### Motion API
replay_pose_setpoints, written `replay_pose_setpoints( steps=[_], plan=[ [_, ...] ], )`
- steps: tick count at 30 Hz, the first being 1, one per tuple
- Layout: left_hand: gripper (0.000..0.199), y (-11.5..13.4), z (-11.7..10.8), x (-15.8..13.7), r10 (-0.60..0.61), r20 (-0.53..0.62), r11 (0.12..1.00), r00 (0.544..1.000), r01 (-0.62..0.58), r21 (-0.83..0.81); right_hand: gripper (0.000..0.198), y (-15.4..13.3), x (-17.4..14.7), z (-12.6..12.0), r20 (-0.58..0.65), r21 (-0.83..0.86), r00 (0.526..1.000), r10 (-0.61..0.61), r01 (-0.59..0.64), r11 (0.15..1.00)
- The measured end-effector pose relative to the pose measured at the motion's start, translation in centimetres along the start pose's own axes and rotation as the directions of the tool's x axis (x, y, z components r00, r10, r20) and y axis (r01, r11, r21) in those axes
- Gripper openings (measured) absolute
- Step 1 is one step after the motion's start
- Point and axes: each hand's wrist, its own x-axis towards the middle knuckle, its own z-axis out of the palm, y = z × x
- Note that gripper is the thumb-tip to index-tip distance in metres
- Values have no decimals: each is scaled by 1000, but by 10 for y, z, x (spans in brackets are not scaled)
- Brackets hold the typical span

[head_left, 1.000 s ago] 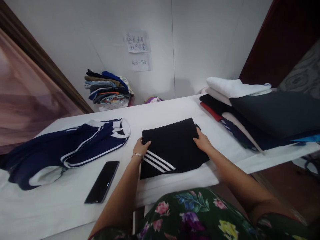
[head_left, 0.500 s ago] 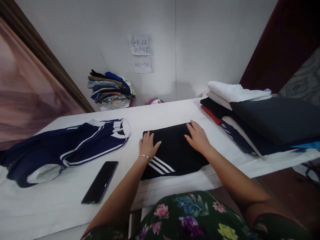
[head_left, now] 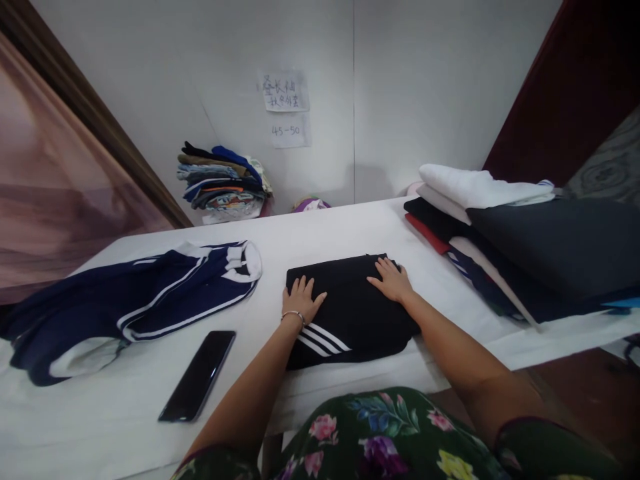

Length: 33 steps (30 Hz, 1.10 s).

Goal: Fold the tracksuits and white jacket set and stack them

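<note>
Black garment: we have the folded black garment (head_left: 350, 303) on the white-covered surface (head_left: 320, 237), directly in front of us, three white stripes (head_left: 325, 339) slanting across its near left corner.
Left hand: our left hand (head_left: 303, 300) lies palm down on the garment's left part, fingers spread, with a bracelet (head_left: 294, 315) at the wrist.
Right hand: our right hand (head_left: 393, 280) lies palm down near the far right corner, its thumb pointing inward.
Grip: we have the two hands well apart, clamped on nothing, both touching the cloth.
Left of us: we see a navy garment (head_left: 165, 287) with white trim spread loosely, and a dark phone (head_left: 200, 377) lying between it and our left forearm.
Right of us: we see a pile of folded clothes (head_left: 540, 247), white on top.
Far side: we see a smaller clothes stack (head_left: 220, 180) by the wall (head_left: 200, 60); we cannot tell what carries it.
Wall: we see two handwritten paper notes (head_left: 286, 92), one reading 45-50.
</note>
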Motion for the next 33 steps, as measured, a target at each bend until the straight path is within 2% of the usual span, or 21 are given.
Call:
replay_pose_setpoints(
  steps=[3,7,10,12,14,17,19,24,27,29,31,33],
  plan=[
    [74,0,2,0,0,-15,1000,1000,0,0,72,-4,2,-7,21,-6,1000,-1,1,1000],
    [74,-1,3,0,-1,-16,1000,1000,1,-2,70,-18,-9,-32,101,-53,995,11,-6,999],
    [75,-1,3,1,-2,-9,1000,1000,2,0,70,-35,-41,-45,-51,-71,992,-118,114,991],
    [75,-1,4,2,0,-15,1000,1000,0,7,68,-41,-66,-40,-153,-63,962,-225,218,974],
    [75,-1,5,2,-1,-22,1000,1000,1,12,66,-41,-86,-25,-131,-37,961,-245,243,969],
    [75,0,6,2,-2,-22,1000,1000,3,19,65,-33,-98,-1,-46,-8,979,-201,201,980],
    [75,0,7,2,1,-22,1000,1000,0,15,66,-29,-98,7,-40,-11,980,-194,193,981],
    [75,2,5,2,-1,-33,998,999,-1,-58,65,-31,-93,3,-25,8,983,-184,184,983],
    [69,-2,-3,2,-32,-69,971,997,15,-237,61,-26,-92,-5,15,124,984,-175,172,977],
    [62,-11,-10,0,-106,-141,921,984,44,-387,58,-13,-91,-8,-35,219,992,-118,123,968],
    [57,-24,-15,-7,-226,-193,854,955,99,-510,59,6,-89,-9,-149,297,989,2,42,954],
    [56,-39,-17,-20,-356,-144,772,923,204,-602,64,26,-87,-8,-219,372,967,130,-40,927]
  ],
)
